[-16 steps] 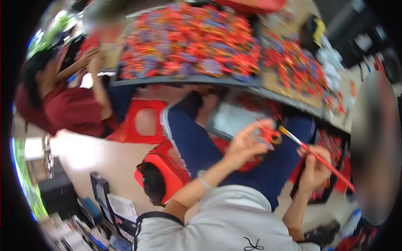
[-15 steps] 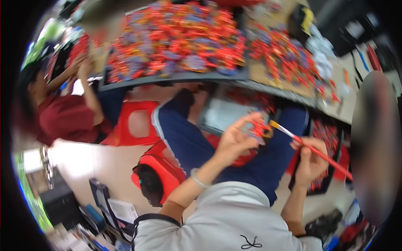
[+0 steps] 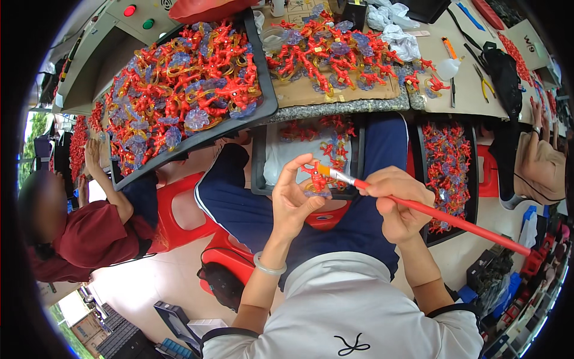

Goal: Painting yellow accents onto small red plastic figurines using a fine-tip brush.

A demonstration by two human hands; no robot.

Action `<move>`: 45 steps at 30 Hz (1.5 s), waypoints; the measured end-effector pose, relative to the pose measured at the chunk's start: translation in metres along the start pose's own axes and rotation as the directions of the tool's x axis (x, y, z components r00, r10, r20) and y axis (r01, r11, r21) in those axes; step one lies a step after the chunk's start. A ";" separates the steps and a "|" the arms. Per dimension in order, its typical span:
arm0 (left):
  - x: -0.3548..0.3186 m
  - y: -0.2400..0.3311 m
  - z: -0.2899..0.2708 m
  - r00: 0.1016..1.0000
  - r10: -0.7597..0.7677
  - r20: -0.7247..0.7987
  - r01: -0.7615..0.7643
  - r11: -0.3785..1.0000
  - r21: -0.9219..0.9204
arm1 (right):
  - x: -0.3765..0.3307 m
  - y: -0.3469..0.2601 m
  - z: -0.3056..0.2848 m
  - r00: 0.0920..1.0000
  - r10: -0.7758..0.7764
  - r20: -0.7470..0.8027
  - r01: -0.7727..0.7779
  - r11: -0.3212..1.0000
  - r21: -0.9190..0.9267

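- Crowded with small red figures, the cardboard-covered desk (image 3: 359, 96) lies beyond both hands, its grey edge running above the person's knees.
- Left hand (image 3: 296, 200): fingers curled, thumb and forefinger pinching a small red plastic figure on a clear bluish base (image 3: 315, 178), lifted to chest height, probably so the brush can reach it and the eyes can see it closely.
- Right hand (image 3: 397, 203): closed around a long red-handled paintbrush (image 3: 442, 216), gripped near the metal collar like a pen; the bristle tip touches the figure, the handle trailing away to the right.
- Just beyond the hands, resting on the lap, a dark rectangular tray (image 3: 258, 173) holds a few more figures, near enough to pick from.
- Right of the right hand, a second dark tray (image 3: 475, 179) packed with red figures stands beside the thigh.
- Far beyond the left hand, a large black tray (image 3: 266, 90) heaped with red, amber and bluish pieces tilts on the desk edge.
- Beyond the right hand on the desk: a clear squeeze bottle (image 3: 448, 67), yellow-handled pliers (image 3: 485, 84), crumpled white cloth (image 3: 402, 40).
- Left of the left hand, another person in a dark red shirt (image 3: 89, 236) works at a neighbouring tray.
- Low left, brown cardboard boxes (image 3: 89, 326) carry labels too small to tell.
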State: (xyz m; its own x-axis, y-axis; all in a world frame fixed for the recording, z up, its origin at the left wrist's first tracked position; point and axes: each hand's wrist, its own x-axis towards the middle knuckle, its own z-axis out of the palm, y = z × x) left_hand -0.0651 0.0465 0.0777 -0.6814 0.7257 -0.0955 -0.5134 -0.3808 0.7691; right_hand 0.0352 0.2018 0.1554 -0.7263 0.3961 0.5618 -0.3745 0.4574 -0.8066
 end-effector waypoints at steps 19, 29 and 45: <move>0.003 0.014 0.022 0.975 0.211 0.071 -0.219 0.850 0.479 | 0.002 0.004 -0.014 0.973 0.100 0.208 -0.086 0.993 -0.076; 0.001 0.017 0.025 0.979 0.201 0.023 -0.150 0.646 0.749 | 0.010 -0.003 -0.009 0.964 -0.035 0.264 0.159 0.871 -0.465; 0.006 0.022 0.036 0.950 0.238 0.201 -0.260 0.248 0.933 | -0.022 0.046 0.028 0.667 0.744 0.049 -0.608 0.505 0.613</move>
State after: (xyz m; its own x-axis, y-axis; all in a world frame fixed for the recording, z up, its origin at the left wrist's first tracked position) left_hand -0.0619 0.0627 0.1171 -0.6646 0.7141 0.2199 0.5367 0.2515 0.8054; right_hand 0.0177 0.1914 0.1011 -0.7911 0.5650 -0.2343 -0.1006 -0.4981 -0.8613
